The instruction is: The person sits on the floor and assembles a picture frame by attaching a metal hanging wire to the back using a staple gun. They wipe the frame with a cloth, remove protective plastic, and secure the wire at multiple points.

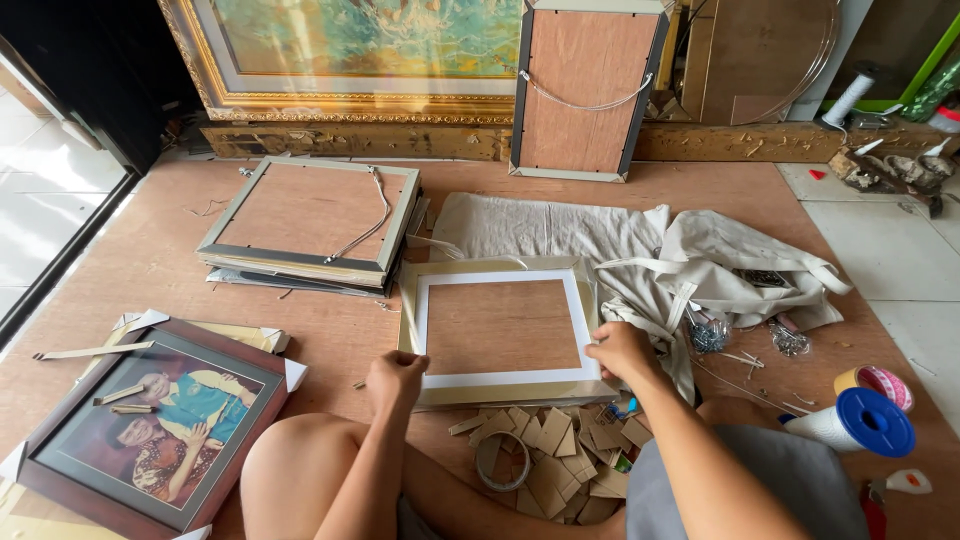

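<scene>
Fingers of your left hand (396,376) curl over the near left corner of the frame (500,400), gripping its lower edge, while your right hand (622,351) pinches the near right corner of the same frame. It lies flat on the brown board floor (140,250) straight in front of you, face down, with a white mat border (572,320) around a brown backing panel. Just beyond your right hand a crumpled beige cloth (560,230) spreads away to the right, and small metal clips (708,335) lie beside it. Below the frame, between your knees, sits a heap of small cardboard pieces (560,455) with a tape ring (500,462) among them. Farther right you have a white spool with a blue end (860,422) and a roll of tape (880,383) just behind it. To your left, a dark wooden frame holding a photo (165,425) lies tilted on the floor, its corners capped with white card. Beyond the frame you hold, a stack of grey frames (310,220) rests face down, with a hanging cord across the top one. At the far edge, another frame (588,90) leans upright, back toward you, next to a large painting in a gold frame (350,60).
</scene>
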